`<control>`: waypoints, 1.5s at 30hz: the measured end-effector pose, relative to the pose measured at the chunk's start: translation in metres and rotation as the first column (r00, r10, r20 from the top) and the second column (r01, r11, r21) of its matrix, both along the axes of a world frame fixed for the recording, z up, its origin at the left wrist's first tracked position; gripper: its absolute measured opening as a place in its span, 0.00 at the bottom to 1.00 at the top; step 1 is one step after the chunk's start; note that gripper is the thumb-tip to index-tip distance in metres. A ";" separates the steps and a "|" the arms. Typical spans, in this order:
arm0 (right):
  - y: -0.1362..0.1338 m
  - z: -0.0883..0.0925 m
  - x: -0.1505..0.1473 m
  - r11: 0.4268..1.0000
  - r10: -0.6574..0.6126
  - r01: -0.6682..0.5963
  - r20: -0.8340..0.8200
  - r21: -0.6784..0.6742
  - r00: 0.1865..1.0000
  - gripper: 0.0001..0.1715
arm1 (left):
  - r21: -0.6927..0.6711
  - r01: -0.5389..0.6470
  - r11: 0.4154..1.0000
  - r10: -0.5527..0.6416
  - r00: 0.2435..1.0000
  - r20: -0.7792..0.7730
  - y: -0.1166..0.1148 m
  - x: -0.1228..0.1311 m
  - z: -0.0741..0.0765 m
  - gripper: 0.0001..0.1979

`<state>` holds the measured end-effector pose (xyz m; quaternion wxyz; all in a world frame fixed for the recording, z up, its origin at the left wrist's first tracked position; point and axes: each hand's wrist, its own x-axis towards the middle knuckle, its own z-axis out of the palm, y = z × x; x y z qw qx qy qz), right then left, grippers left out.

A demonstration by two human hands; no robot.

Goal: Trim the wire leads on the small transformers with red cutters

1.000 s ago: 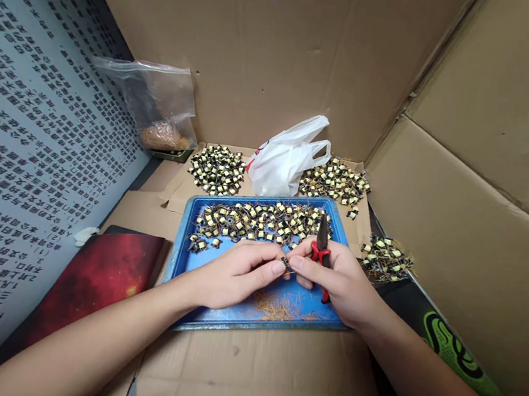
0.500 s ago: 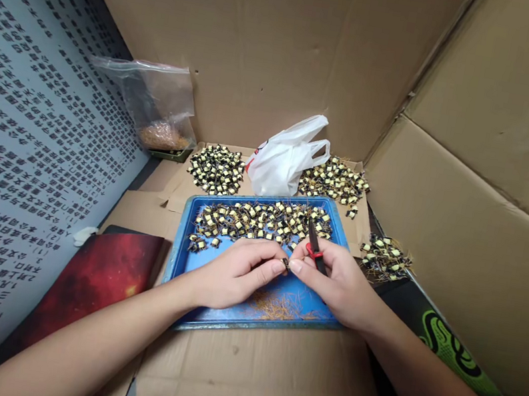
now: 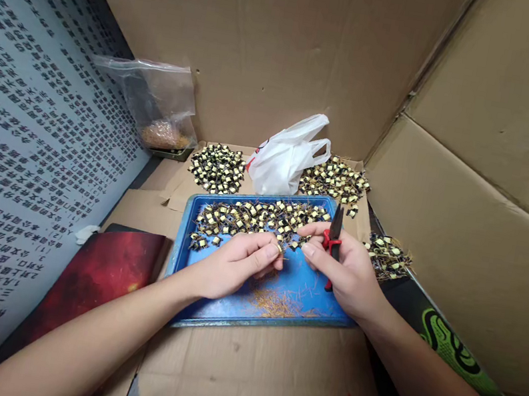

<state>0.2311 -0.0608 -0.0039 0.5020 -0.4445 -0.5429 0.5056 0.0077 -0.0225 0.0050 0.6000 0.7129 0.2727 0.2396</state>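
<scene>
Over a blue tray [image 3: 218, 321], my left hand [image 3: 243, 263] pinches a small yellow-and-black transformer [image 3: 279, 248] with thin wire leads, mostly hidden by the fingers. To its right, my right hand [image 3: 346, 269] is wrapped around a pair of red-handled snips [image 3: 333, 240], whose dark blades point up and away from me. The right thumb and forefinger stand a little apart from the left fingertips. Many similar transformers [image 3: 241, 216] fill the far half of the tray. Loose copper-coloured wire clippings [image 3: 275, 302] lie at the tray's near side.
Behind the tray are a pile of transformers [image 3: 217, 168], a white plastic bag [image 3: 284, 157] and another pile [image 3: 335, 181]. A third heap [image 3: 387, 256] lies to the right. A clear zip bag [image 3: 165, 107] stands back left, a red-black folder [image 3: 102, 286] nearer. Cardboard walls rise behind and right.
My right hand has drawn away from the left fingertips to the right, and the snips have turned more upright. The left hand keeps its pinch, shifted slightly left and up.
</scene>
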 end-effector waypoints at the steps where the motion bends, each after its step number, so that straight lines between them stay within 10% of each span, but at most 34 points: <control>1: -0.001 0.001 0.000 0.999 0.023 -0.024 0.015 0.031 1.000 0.16 | -0.010 0.011 1.000 -0.011 1.000 0.002 0.000 0.000 0.000 0.24; 10: 0.000 0.000 -0.004 0.977 0.124 -0.149 0.160 0.151 0.979 0.09 | 0.066 0.083 0.994 -0.082 0.997 -0.011 0.002 0.000 -0.001 0.27; 21: -0.004 -0.001 -0.003 0.948 0.074 -0.124 0.175 0.294 0.982 0.08 | 0.092 -0.128 0.988 0.109 0.977 0.181 -0.001 0.001 -0.005 0.09; 32: -0.011 -0.012 -0.002 0.665 -0.309 -0.108 0.404 0.739 0.861 0.24 | 0.248 -0.150 0.957 0.093 0.969 0.227 -0.002 0.000 -0.005 0.05; 45: -0.012 -0.014 -0.004 0.619 -0.401 -0.089 0.411 0.780 0.819 0.20 | 0.186 -0.125 0.974 0.094 0.981 0.169 -0.001 0.002 0.001 0.09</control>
